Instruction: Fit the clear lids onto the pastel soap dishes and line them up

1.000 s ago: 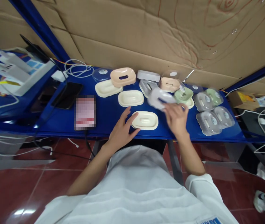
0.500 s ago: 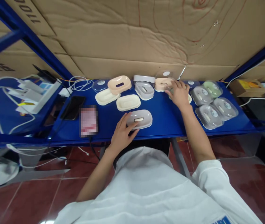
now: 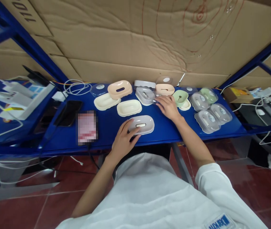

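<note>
- Left hand, lower centre of the frame: its fingers are spread on the left end of the front dish, probably so that the dish does not slide.
- Front dish, grey: it lies upright near the table edge, close to the body, perhaps because both hands can reach it easily there. A white bar shows in its slot.
- Right hand, just right of centre: its fingers are bent together beside the rear dish. I cannot tell if they pinch something.
- Green dish and peach dish are beyond this hand, within its reach.
- Cream tray, left of centre, lies flat and untouched.
- Packed dishes, right part of the frame, stand close together, maybe to keep them apart from the loose ones.
- Half a second ago, the right hand was over the peach dish and hid most of the green dish; now it is nearer to the rear dish. The left hand stays on the front dish.
</note>
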The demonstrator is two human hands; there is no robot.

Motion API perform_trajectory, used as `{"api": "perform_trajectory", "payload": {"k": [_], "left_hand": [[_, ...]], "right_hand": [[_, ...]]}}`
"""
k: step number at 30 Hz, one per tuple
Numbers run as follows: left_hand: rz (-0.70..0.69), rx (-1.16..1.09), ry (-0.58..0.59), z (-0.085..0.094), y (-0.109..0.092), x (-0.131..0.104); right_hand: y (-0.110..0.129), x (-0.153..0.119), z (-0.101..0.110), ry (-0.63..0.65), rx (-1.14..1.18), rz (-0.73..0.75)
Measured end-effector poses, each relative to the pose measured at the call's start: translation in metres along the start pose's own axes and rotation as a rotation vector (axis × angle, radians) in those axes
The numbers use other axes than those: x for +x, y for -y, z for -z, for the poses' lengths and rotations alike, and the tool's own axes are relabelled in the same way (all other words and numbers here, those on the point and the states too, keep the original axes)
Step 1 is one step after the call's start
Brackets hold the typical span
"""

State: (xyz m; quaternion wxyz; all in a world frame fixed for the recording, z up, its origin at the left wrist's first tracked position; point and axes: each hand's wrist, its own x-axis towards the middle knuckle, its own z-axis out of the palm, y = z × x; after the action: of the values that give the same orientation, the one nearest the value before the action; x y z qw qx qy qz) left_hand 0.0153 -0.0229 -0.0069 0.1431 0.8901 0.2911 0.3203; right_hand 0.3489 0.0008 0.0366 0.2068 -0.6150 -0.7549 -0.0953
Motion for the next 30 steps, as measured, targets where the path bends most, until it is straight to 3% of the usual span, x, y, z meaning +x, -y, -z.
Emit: {"api": "perform_trajectory", "payload": {"k": [4,8,12,15,18,22,25,30], "left_hand": [[-0.015,-0.005,-0.034,-0.002,0.000,0.001],[0.000,-0.023,-0.049,-0.003,0.002,-0.001],[0.059,-0.061,-0.045,0.000,0.002,-0.002],[0.121,-0.109,-0.028,0.003,0.000,-0.001],[0.177,-0.148,-0.035,0.004,-0.001,0.000],[0.199,-0.174,-0.066,0.000,0.003,-0.001],[0.173,-0.184,-0.066,-0.003,0.008,-0.003],[0.140,-0.169,-0.038,-0.004,0.015,-0.005]], "right_hand": [[0.006,0.001,-0.010,0.041,0.035,0.025],[-0.007,-0.002,-0.015,0.109,0.114,-0.043],[-0.020,-0.003,-0.011,0.036,0.264,-0.041],[-0.016,-0.003,-0.003,0.004,0.324,-0.021],[0.006,-0.007,0.004,0.044,0.371,0.048],[0.056,-0.027,0.005,0.172,0.422,0.184],[0.090,-0.047,-0.001,0.159,0.345,0.256],[0.111,-0.067,-0.011,0.128,0.207,0.284]]}}
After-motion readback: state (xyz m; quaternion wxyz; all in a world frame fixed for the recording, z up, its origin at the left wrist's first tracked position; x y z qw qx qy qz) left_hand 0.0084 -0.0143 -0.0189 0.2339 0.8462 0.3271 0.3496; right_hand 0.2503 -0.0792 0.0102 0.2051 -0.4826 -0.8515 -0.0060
